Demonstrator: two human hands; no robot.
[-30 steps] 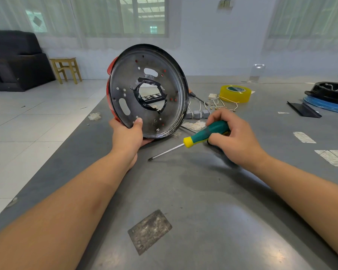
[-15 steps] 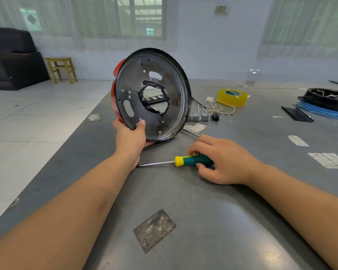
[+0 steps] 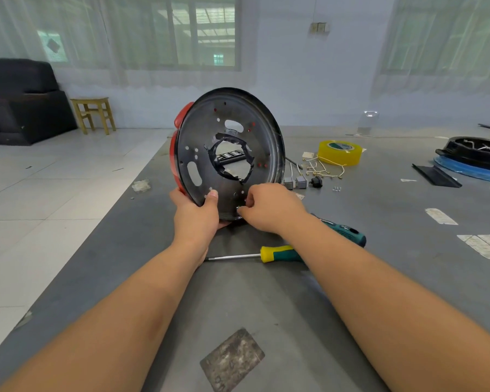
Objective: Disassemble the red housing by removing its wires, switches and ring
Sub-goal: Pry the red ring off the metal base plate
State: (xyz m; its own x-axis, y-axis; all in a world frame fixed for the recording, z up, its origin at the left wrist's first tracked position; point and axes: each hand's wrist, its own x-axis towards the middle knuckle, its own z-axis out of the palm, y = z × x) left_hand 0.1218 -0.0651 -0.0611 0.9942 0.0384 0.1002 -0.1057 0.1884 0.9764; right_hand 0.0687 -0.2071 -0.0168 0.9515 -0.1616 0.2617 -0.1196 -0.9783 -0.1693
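The red housing (image 3: pixel 181 154) stands on edge on the grey table (image 3: pixel 266 321), its dark metal base plate (image 3: pixel 232 125) with a ragged centre hole facing me. My left hand (image 3: pixel 195 213) grips its lower left rim, thumb on the plate. My right hand (image 3: pixel 269 207) pinches something small and shiny, seemingly a screw, at the plate's bottom edge. The green and yellow screwdriver (image 3: pixel 280 254) lies on the table under my right forearm. Removed wires (image 3: pixel 323 168) and grey switches (image 3: pixel 294 182) lie behind the housing to the right.
A yellow tape roll (image 3: pixel 340 152) sits behind the wires. A black ring on a blue disc (image 3: pixel 473 159) and a black strip (image 3: pixel 436 175) lie far right. Small screws (image 3: pixel 336 189) and a black plug (image 3: pixel 316 182) are near the switches. The table's left edge drops to a tiled floor.
My right hand laid the screwdriver down on the table, let go of it and moved up to the plate's bottom edge. My left hand kept holding the housing.
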